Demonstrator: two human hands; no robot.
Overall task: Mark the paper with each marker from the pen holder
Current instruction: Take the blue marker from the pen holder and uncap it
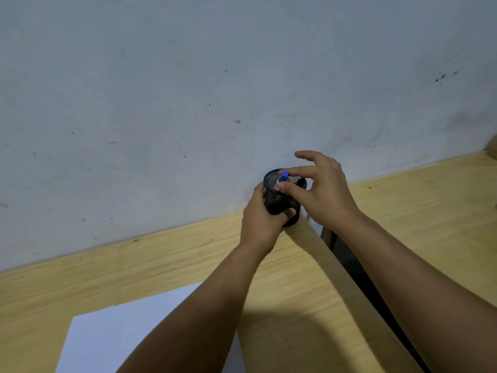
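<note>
Both hands are at the black mesh pen holder (282,203), which stands on the wooden table (174,254) right by the grey wall (188,90). The left hand (262,216) is wrapped tight around the near side of the pen holder, with its fingers curled round the bottom part. The right hand (322,187) is over the top of the pen holder. Its thumb and first finger are pinched together on a marker (282,178) with a blue cap, and its other fingers are spread out and up toward the wall. The blue cap pokes up just above the rim of the pen holder, and the lower part of the marker is down inside. It may be that more markers are in there too, but the mesh is dark and the hand covers it, so I cannot tell.

A white sheet of paper (121,337) lies flat on the table, well apart from the pen holder, on the near left side. The left arm crosses over one corner of it. To the right of the pen holder there is a dark gap (349,259) between two parts of the table, and the right arm reaches across it.
</note>
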